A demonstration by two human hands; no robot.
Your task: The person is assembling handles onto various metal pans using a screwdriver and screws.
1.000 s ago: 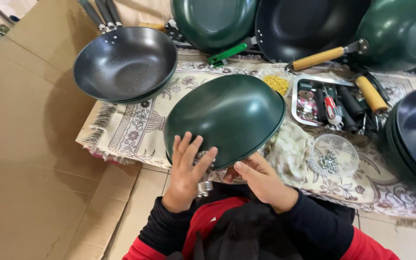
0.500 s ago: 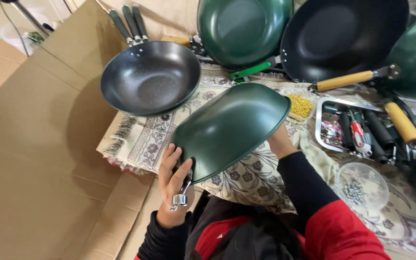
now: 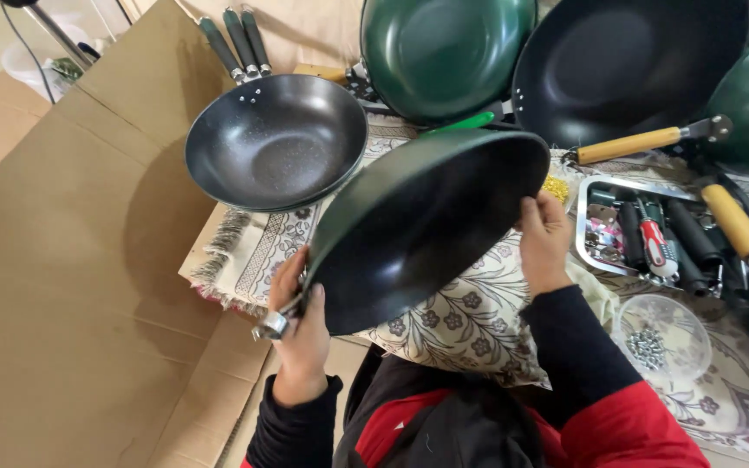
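A: Wok (image 3: 422, 230), handleless, green outside and dark non-stick inside, is what we have up in the air between us and the patterned cloth (image 3: 470, 316), tilted so the bowl faces us.

B: Our left hand (image 3: 296, 325) is clenched around the rim right by the metal handle bracket (image 3: 270, 327), thumb inside the bowl. Our right hand (image 3: 543, 238) grasps the opposite rim, fingers curled over the edge.

A: To do this well, we judge, we should keep both grips on the rim and off the coating, and turn the bracket toward us so its socket is easy to see. The bracket end looks heavier, so the left hand carries most of it.

B: Just behind the held wok sits another dark wok (image 3: 275, 139) on the cloth, with three green handles (image 3: 236, 43) lying beyond it on the cardboard (image 3: 62, 286).

A: Farther back are a green wok (image 3: 444, 52) and a large black wok (image 3: 630, 65). A wooden handle (image 3: 626, 146) pokes out to the right of them.

B: On our right is a metal tray (image 3: 587, 247) of tools, a red-handled screwdriver (image 3: 656, 247) among them, and nearer us a clear bowl of small screws (image 3: 656, 338).

A: We should mind the swing, we think; the raised rim is close to the wok behind it.
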